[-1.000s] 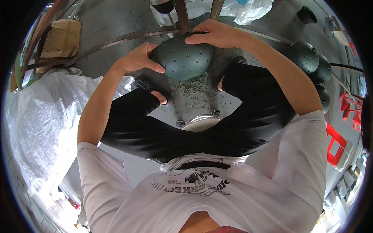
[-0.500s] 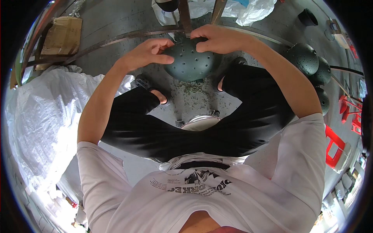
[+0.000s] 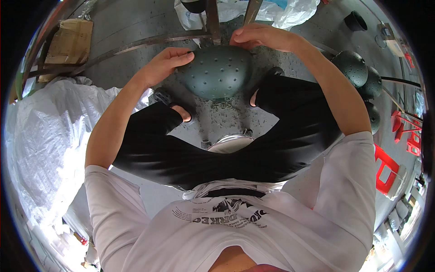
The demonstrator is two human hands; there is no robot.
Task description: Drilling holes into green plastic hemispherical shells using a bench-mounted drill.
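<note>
A dark green plastic dome (image 3: 216, 75) with rows of small round dimples or holes hangs or rests between my knees. My left hand (image 3: 168, 64) grips its left edge, thumb over the surface and the other fingers partly hidden beneath. At the dome's far right rim is my right hand (image 3: 259, 37), fingers curled together and thumb lying along them; whatever sits in its fingertips is hidden. Small green shavings or bits lie scattered on the floor (image 3: 229, 119) below.
Beyond the dome stand brown metal frame bars (image 3: 212, 20) and a white plastic bag (image 3: 297, 16). Similar green domes (image 3: 351, 68) are stacked at the right, near a black pot (image 3: 355, 21) and red stools (image 3: 385, 170). White sheeting (image 3: 59, 136) and a cardboard box (image 3: 70, 41) lie left.
The dome has turned and shifted slightly left. My left hand has closed onto its edge; my right hand has moved off its top to the far rim, fingers drawn together.
</note>
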